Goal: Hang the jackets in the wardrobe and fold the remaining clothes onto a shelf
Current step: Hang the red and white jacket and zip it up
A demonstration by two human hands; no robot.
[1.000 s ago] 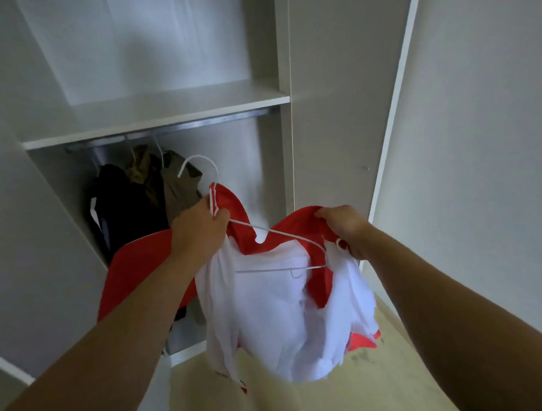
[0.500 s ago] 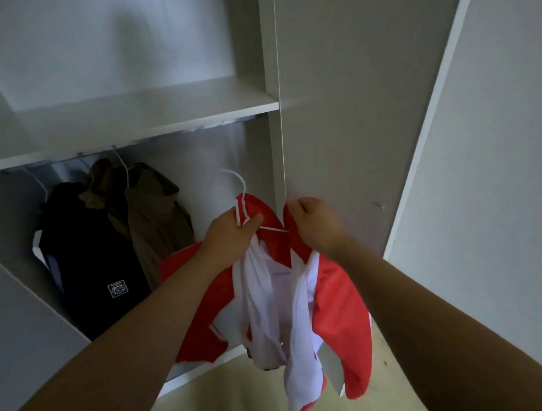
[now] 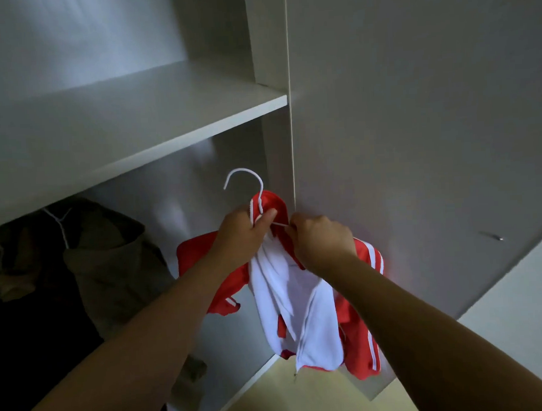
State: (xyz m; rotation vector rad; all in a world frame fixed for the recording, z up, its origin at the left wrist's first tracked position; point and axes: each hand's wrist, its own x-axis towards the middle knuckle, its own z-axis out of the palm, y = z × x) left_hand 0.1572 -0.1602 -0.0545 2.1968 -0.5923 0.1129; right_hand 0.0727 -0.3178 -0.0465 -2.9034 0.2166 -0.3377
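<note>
Your left hand (image 3: pixel 243 235) is curled round the neck of the white hanger (image 3: pixel 261 191) and the collar of the red and white jacket (image 3: pixel 313 313), which droops below both hands; your right hand (image 3: pixel 323 245) pinches the hanger's wire arm at the shoulder; seat that shoulder squarely, then lift the hook under the shelf (image 3: pixel 133 118) above, towards the hung jackets (image 3: pixel 109 264) left of your hands; the rail is hidden, so feel for it.

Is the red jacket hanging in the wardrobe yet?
Not yet. Left hand and right hand hold the red jacket on its hanger; the hook is free.
</note>
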